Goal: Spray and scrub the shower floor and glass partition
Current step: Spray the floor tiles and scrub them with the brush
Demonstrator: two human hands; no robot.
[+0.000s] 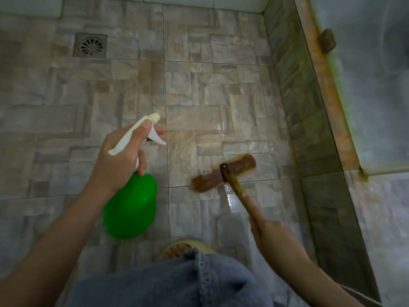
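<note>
Left hand (pixel 119 156) wrapped round green spray bottle (pixel 130 207) neck, finger on trigger, nozzle aimed 1 o'clock to wet shower floor (pixel 199 85); right hand (pixel 267 231) clamped on scrub brush (pixel 241 163) handle, head down on wet tile, glass partition (pixel 376 74) at 2 o'clock.

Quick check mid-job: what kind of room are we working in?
Likely a bathroom shower stall: a floor drain set in the wet tiled floor, and a glass partition along the right side.
</note>
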